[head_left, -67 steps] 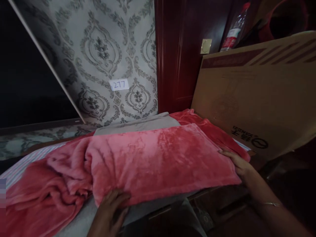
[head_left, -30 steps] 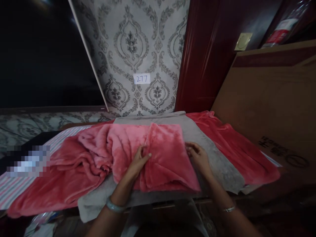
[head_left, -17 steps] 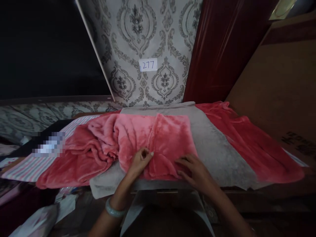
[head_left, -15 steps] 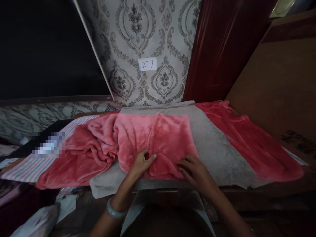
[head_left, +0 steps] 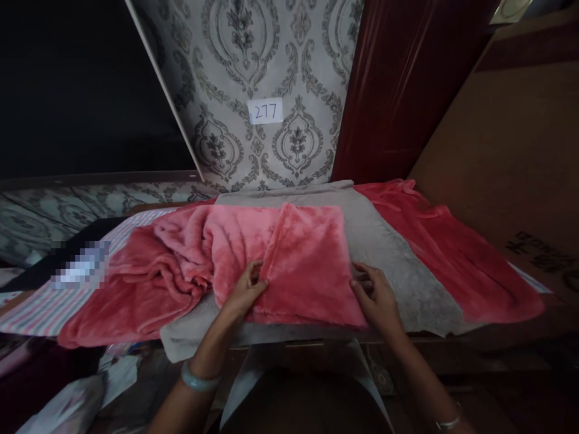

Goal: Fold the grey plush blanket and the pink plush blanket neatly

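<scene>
A pink fleece blanket (head_left: 312, 265) lies partly folded in front of me, with a smooth flap on its right half. My left hand (head_left: 246, 290) is closed at the left edge of that flap, thumb on top and fingers curled behind the cloth. At the blanket's right side edge, my right hand (head_left: 376, 298) is closed, its thumb against the fabric and its fingers bent. The blanket's left part is bunched in thick wrinkles. Under it spreads a grey fleece cloth (head_left: 400, 277).
Red fleece (head_left: 479, 271) extends to the right, beside a cardboard box (head_left: 511, 138). A striped cloth (head_left: 36, 310) lies at the left, below a dark screen (head_left: 90, 90). A paper marked 277 (head_left: 265, 111) is on the patterned wall. White bags (head_left: 75, 404) lie low at left.
The flap's front corner, earlier creased, now lies flat and straight. My hands have moved apart, the left one leftward and the right one out to the blanket's right edge. The view shifted slightly.
</scene>
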The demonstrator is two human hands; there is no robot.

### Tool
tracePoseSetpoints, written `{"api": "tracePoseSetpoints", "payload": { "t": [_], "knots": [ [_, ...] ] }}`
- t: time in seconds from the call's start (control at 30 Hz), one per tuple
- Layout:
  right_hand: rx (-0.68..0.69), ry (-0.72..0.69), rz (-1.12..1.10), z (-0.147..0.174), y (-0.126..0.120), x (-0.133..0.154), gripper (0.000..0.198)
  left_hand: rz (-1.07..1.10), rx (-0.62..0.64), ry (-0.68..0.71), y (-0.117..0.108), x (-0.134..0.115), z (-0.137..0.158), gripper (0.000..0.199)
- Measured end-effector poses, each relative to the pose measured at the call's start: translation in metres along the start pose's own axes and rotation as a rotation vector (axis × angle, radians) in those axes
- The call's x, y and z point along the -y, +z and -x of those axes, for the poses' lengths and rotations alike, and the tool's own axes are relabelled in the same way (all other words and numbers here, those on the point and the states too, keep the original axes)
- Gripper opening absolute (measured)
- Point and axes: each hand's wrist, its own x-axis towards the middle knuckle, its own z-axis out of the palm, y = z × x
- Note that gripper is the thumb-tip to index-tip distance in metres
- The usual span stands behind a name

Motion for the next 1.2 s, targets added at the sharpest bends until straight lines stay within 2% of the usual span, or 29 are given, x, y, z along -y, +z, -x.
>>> {"api": "tracePoseSetpoints", "payload": {
  "t": [0.1, 0.2, 0.33, 0.47, 0.57, 0.67, 0.7, 0.8, 0.9, 1.0, 1.07, 1.1, 1.13, 1.2],
  "knots": [
    [0.095, 0.165, -0.158, -0.005, 0.004, -0.011, 0.059, -0.042, 0.042, 0.009, 0.000, -0.009, -0.018, 0.079],
    [0.182, 0.268, -0.250, -0.006, 0.007, -0.013, 0.071, -0.057, 0.058, 0.061, 0.007, -0.018, -0.049, 0.075],
    [0.225, 0.325, -0.261, -0.006, 0.006, -0.013, 0.085, -0.056, 0.145, 0.074, 0.026, -0.023, -0.092, 0.067],
    [0.245, 0.345, -0.261, -0.006, 0.005, -0.015, 0.092, -0.088, 0.195, 0.025, 0.035, -0.026, -0.106, 0.062],
    [0.243, 0.321, -0.267, -0.005, 0.008, -0.017, 0.089, -0.094, 0.161, 0.117, 0.022, -0.035, -0.102, 0.060],
    [0.238, 0.305, -0.243, -0.005, 0.012, -0.022, 0.088, -0.109, 0.088, 0.305, -0.005, -0.049, -0.096, 0.063],
    [0.239, 0.303, -0.227, -0.005, 0.014, -0.023, 0.088, -0.163, 0.047, 0.326, -0.014, -0.052, -0.095, 0.063],
    [0.256, 0.300, -0.191, -0.008, 0.016, -0.025, 0.087, -0.456, -0.072, 0.226, -0.038, -0.054, -0.093, 0.054],
    [0.269, 0.309, -0.207, -0.014, 0.013, -0.021, 0.086, -0.628, -0.104, 0.158, -0.046, -0.051, -0.087, 0.045],
    [0.316, 0.354, -0.262, -0.024, 0.010, -0.012, 0.084, -0.773, -0.190, 0.235, -0.034, -0.056, -0.070, 0.043],
    [0.369, 0.402, -0.322, -0.031, 0.011, -0.007, 0.085, -0.909, -0.256, 0.367, -0.014, -0.061, -0.046, 0.041],
    [0.385, 0.428, -0.358, -0.035, 0.013, -0.006, 0.086, -0.952, -0.240, 0.440, -0.002, -0.062, -0.031, 0.041],
    [0.393, 0.453, -0.394, -0.040, 0.015, -0.005, 0.086, -0.996, -0.168, 0.552, 0.012, -0.062, -0.015, 0.040],
    [0.395, 0.490, -0.453, -0.047, 0.022, -0.003, 0.085, -1.020, 0.200, 0.765, 0.037, -0.054, 0.017, 0.050]
  ]
}}
